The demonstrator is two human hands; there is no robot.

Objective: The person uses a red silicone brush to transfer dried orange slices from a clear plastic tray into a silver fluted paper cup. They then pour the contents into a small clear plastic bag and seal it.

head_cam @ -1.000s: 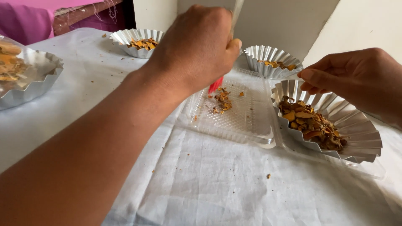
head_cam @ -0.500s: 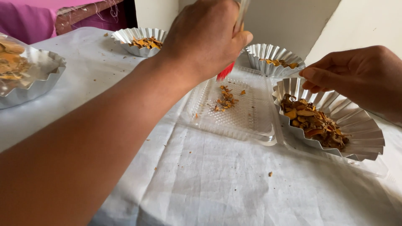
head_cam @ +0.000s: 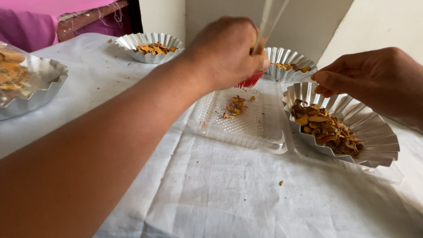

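Covering the whole surface [head_cam: 246, 198] was a creased white cloth, dotted with a few crumbs. On it, near the middle, lay a clear plastic tray [head_cam: 260, 125] with a small heap of orange-brown bits [head_cam: 233, 108] inside. Just to its right a fluted foil dish [head_cam: 374, 132] sat tilted, filled with brown and yellow dried pieces [head_cam: 328, 130]. Three more foil dishes stood well apart: one at the left edge [head_cam: 39, 90], one at the back left [head_cam: 150, 44], one behind the tray [head_cam: 291, 61]. The left hand [head_cam: 224, 53] was closed around a brush with a clear handle [head_cam: 271, 20], whose red bristles [head_cam: 251, 81] hung over the tray's far end. The right hand [head_cam: 374, 79] pinched the tilted dish's upper rim with bent fingers.
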